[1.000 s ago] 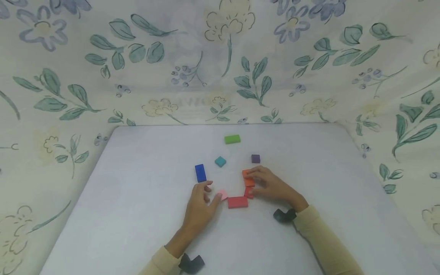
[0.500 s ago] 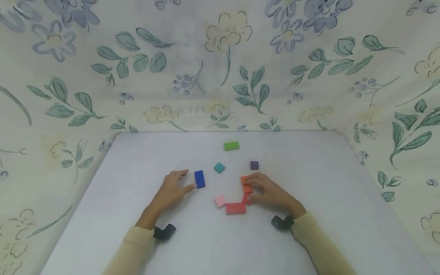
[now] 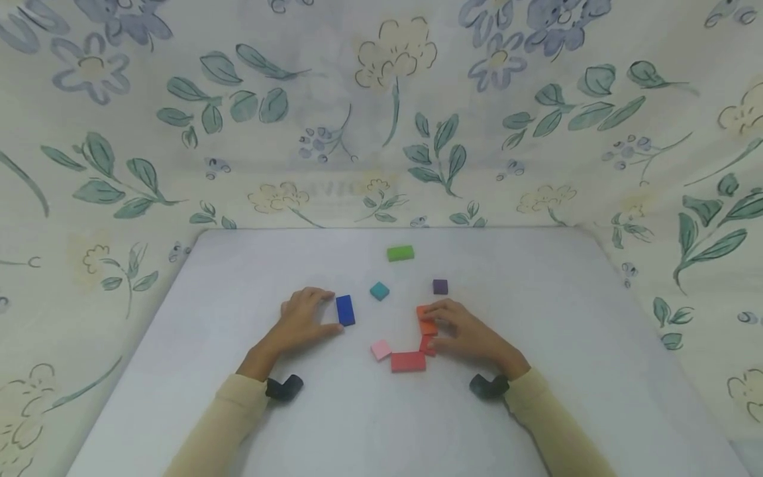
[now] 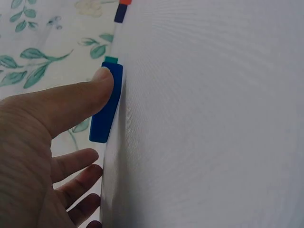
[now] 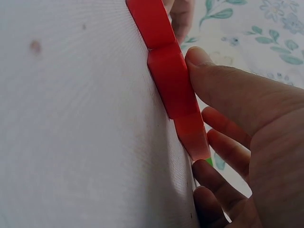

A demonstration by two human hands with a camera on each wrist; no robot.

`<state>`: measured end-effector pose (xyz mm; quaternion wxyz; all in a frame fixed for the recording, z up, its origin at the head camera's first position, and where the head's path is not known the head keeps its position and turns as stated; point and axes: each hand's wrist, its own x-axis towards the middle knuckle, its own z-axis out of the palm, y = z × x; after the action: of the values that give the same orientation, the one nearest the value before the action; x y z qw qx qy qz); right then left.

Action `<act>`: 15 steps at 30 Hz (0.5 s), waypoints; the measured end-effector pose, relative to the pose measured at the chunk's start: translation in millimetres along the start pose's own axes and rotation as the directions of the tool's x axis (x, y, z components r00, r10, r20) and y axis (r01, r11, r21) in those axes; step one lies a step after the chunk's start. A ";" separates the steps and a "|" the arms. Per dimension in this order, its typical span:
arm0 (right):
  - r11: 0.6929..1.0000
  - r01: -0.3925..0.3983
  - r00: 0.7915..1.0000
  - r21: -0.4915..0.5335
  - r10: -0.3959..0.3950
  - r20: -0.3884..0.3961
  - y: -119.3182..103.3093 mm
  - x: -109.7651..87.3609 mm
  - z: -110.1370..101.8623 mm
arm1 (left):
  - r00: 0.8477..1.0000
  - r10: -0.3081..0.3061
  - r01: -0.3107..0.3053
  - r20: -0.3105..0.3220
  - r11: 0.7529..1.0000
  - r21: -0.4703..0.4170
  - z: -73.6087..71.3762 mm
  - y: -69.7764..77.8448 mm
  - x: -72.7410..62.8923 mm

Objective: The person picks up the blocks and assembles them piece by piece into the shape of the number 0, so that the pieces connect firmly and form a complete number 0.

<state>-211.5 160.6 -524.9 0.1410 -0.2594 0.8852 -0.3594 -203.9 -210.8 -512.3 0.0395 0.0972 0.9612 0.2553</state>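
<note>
My left hand (image 3: 304, 319) lies around the left side of a blue rectangular block (image 3: 346, 310). Its thumb is at the block's near end and the index finger by the far end; the left wrist view has the thumb overlapping the blue block (image 4: 102, 126), with the other fingers spread. On the right, my right hand (image 3: 467, 331) rests beside an orange block (image 3: 428, 327) and a small red block (image 3: 426, 346). Its fingertips partly cover the orange one, and the thumb is at the red one (image 5: 168, 80). A longer red block (image 3: 408, 362) adjoins the small red block.
A pink block (image 3: 381, 350) touches the long red block's left corner. Farther back lie a teal block (image 3: 379, 291), a purple block (image 3: 440, 287) and a green block (image 3: 400, 253). Floral cloth (image 3: 334, 179) surrounds the white table (image 3: 507, 258).
My left hand has left the pink block and moved left and away from me to the blue block, its fingers now nearer that block's ends. My right hand stays at the orange and red blocks.
</note>
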 end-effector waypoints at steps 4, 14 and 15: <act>1.000 0.017 1.000 0.000 -0.017 -0.006 1.5 -0.1 -0.4 | 0.999 0.025 -0.025 -0.023 1.000 0.002 2.8 -1.3 2.0; 0.999 0.032 0.999 -0.008 -0.032 -0.007 3.9 0.6 -0.1 | 0.998 0.056 -0.057 -0.029 0.998 -0.009 5.5 -1.7 1.8; 1.000 0.029 1.000 -0.004 -0.029 -0.010 3.9 0.6 -0.2 | 0.998 0.058 -0.058 -0.029 0.998 -0.013 5.0 -1.0 1.5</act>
<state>-213.5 162.8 -527.6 0.1311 -0.2707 0.8827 -0.3611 -204.9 -208.9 -517.3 0.0191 0.1211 0.9567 0.2641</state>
